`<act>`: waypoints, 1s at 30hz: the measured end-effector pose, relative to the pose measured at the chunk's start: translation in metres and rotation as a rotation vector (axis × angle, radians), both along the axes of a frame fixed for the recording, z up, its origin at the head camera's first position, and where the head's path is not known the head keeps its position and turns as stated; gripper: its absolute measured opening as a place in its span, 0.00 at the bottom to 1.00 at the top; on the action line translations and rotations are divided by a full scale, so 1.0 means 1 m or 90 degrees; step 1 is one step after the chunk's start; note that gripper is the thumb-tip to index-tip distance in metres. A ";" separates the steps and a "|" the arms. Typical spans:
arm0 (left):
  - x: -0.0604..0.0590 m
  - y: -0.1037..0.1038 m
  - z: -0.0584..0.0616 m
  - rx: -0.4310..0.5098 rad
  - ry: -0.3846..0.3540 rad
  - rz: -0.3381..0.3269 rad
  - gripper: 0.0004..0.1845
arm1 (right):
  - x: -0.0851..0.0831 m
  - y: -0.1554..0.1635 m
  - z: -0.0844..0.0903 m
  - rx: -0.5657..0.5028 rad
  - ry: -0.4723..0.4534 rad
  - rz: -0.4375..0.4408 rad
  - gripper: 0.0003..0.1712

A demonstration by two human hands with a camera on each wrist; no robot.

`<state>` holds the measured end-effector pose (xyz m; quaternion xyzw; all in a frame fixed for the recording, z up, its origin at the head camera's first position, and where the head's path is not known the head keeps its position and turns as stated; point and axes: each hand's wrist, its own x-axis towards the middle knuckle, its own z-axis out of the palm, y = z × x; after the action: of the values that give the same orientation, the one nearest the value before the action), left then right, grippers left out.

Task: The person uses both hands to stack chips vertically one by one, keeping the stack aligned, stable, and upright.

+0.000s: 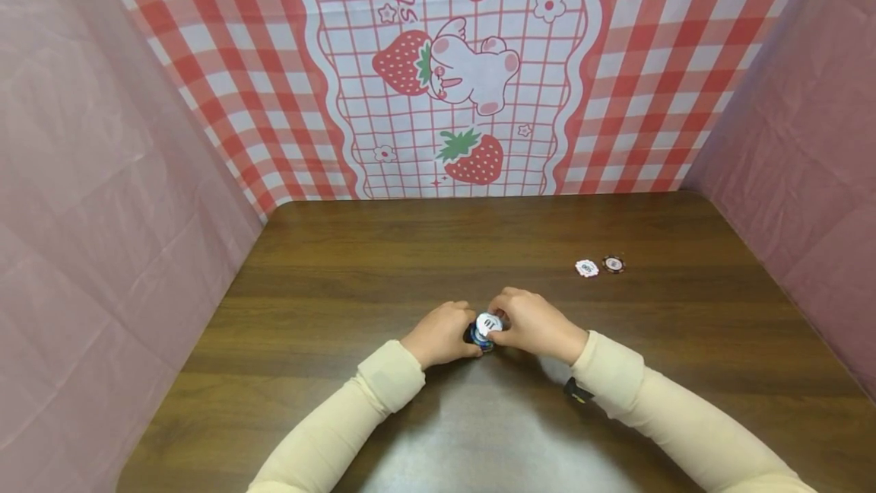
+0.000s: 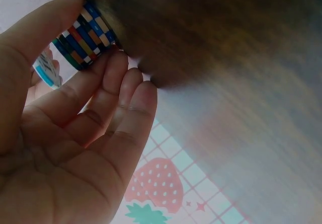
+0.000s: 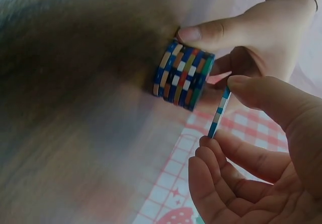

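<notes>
A short stack of poker chips (image 1: 480, 339) stands on the brown table (image 1: 383, 265), near its front middle. My left hand (image 1: 443, 335) grips the stack (image 2: 86, 34) between thumb and fingers; in the right wrist view its thumb presses the stack (image 3: 182, 74) from the side. My right hand (image 1: 530, 323) pinches a single white and blue chip (image 3: 219, 112) between thumb and fingers, held tilted just over the stack's top. That chip (image 1: 489, 323) shows its white face in the head view.
Two loose chips lie at the right of the table, a white one (image 1: 586, 268) and a dark one (image 1: 613, 264). A strawberry-print cloth (image 1: 445, 67) hangs behind the table, and pink sheets (image 1: 103, 196) close in both sides.
</notes>
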<state>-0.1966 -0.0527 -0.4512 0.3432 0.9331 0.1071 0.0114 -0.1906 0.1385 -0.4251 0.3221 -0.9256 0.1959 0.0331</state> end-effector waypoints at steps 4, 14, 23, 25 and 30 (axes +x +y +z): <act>0.000 0.000 0.000 0.001 0.002 -0.003 0.17 | 0.001 -0.003 -0.002 0.002 -0.005 0.014 0.13; 0.000 0.000 -0.002 0.004 0.014 -0.008 0.16 | 0.002 -0.009 -0.004 0.013 0.006 0.027 0.14; -0.001 0.000 -0.002 0.007 0.009 -0.007 0.16 | 0.003 -0.010 -0.003 0.012 -0.015 0.035 0.15; 0.000 0.000 -0.001 0.004 0.007 -0.006 0.16 | 0.003 -0.010 -0.003 0.013 -0.017 0.036 0.14; 0.000 0.000 0.000 0.001 0.004 -0.004 0.17 | 0.003 -0.010 -0.005 0.017 -0.017 0.038 0.13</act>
<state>-0.1967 -0.0529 -0.4515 0.3465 0.9319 0.1066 0.0088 -0.1878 0.1281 -0.4298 0.3472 -0.9185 0.1888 0.0110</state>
